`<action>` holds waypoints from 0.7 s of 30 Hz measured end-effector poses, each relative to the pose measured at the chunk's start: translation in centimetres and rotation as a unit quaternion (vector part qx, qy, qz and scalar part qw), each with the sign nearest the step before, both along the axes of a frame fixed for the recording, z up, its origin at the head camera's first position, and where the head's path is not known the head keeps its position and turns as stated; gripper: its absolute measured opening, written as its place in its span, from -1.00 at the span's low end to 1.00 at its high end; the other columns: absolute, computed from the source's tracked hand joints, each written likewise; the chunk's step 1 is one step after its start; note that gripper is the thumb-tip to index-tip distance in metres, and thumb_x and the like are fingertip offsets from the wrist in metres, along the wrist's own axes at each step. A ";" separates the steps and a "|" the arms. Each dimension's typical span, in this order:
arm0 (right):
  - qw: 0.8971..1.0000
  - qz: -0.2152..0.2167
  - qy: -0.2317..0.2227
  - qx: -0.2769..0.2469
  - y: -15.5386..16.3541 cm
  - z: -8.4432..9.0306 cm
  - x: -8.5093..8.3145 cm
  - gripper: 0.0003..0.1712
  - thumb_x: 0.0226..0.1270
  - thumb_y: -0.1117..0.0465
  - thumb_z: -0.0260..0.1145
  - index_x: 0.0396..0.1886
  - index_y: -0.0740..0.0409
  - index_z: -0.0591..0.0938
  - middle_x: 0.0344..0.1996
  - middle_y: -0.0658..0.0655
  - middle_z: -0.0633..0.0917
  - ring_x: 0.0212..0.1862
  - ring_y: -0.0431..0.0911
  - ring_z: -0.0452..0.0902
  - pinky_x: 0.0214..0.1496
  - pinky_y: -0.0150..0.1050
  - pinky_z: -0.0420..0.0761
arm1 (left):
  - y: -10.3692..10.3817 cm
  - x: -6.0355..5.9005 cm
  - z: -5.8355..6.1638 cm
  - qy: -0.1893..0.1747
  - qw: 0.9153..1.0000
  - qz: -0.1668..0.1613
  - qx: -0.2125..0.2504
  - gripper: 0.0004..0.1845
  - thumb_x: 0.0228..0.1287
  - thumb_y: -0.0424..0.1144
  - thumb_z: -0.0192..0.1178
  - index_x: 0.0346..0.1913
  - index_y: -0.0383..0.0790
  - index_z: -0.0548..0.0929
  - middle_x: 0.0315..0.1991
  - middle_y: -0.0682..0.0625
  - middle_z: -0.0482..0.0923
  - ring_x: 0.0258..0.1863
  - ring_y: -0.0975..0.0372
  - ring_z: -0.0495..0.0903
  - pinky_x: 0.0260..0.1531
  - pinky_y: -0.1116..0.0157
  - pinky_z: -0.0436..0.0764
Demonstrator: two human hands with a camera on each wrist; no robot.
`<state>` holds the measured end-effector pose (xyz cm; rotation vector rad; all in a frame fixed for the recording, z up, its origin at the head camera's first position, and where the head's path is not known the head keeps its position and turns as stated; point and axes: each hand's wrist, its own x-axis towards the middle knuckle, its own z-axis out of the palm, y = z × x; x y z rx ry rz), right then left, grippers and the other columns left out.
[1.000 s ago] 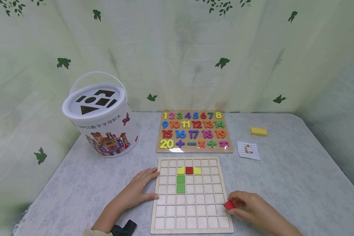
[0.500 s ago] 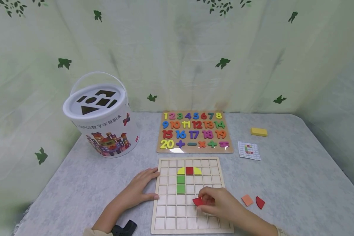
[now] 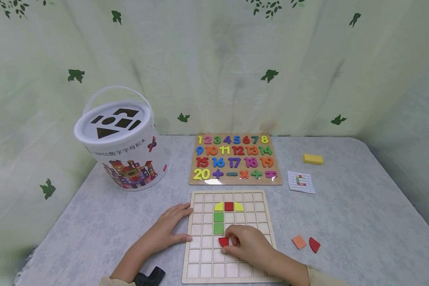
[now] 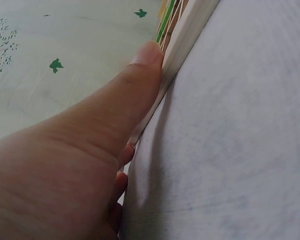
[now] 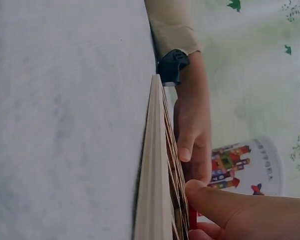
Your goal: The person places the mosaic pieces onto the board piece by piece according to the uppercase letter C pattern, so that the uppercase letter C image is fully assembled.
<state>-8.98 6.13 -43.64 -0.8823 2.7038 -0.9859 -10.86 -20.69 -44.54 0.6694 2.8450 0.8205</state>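
Note:
A wooden grid board (image 3: 207, 270) lies flat on the table. Two green squares (image 3: 218, 223), a red square (image 3: 228, 206) and two yellow quarter-circles (image 3: 219, 207) sit in its cells. My right hand (image 3: 252, 244) pinches a red quarter-circle tile (image 3: 223, 242) over the board, just below the lower green square; whether the tile touches the board I cannot tell. Along the board's left edge rests my left hand (image 3: 168, 228), thumb and fingers spread; in the left wrist view the thumb (image 4: 145, 65) touches the board's side.
Right of the board lie an orange square (image 3: 299, 242) and another red quarter-circle (image 3: 314, 244). Behind these are a pattern card (image 3: 301, 182) and a yellow block (image 3: 313, 159). A number puzzle board (image 3: 236, 159) stands beyond the grid, with a white bucket (image 3: 125, 147) at the left.
My right hand has carried the red quarter-circle leftward from the board's right edge to below the green squares. The orange square and other red quarter-circle came into sight. My left hand stayed put.

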 end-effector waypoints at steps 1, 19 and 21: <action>1.000 -0.002 0.005 0.004 -0.1 -0.1 0.0 -0.62 -0.15 -0.25 0.16 -0.47 -0.09 0.48 -0.77 -0.21 0.30 -0.69 -0.37 0.14 -0.71 -0.49 0.20 | 0.0 0.0 0.0 0.000 1.000 0.001 -0.001 -0.22 -0.22 0.26 0.09 0.16 0.07 0.21 0.20 0.18 0.02 0.19 0.22 -0.07 0.09 0.08 0.00; 0.997 0.022 0.079 -0.007 -0.5 -0.4 -0.5 -0.81 -0.05 -0.06 0.22 -0.38 -0.19 0.54 -0.75 -0.30 0.31 -0.68 -0.44 0.17 -0.64 -0.53 0.20 | 0.1 -0.1 0.0 0.002 1.000 0.004 -0.009 -0.21 -0.23 0.28 0.09 0.16 0.08 0.21 0.20 0.20 0.03 0.18 0.26 -0.06 0.09 0.12 0.01; 0.995 0.020 0.094 -0.001 -0.7 -0.5 -0.5 -0.82 -0.06 -0.06 0.23 -0.40 -0.20 0.54 -0.76 -0.30 0.29 -0.69 -0.44 0.15 -0.63 -0.53 0.19 | 0.1 -0.1 0.0 0.002 1.000 0.005 -0.009 -0.21 -0.23 0.28 0.09 0.16 0.08 0.22 0.20 0.20 0.03 0.18 0.26 -0.06 0.09 0.12 0.01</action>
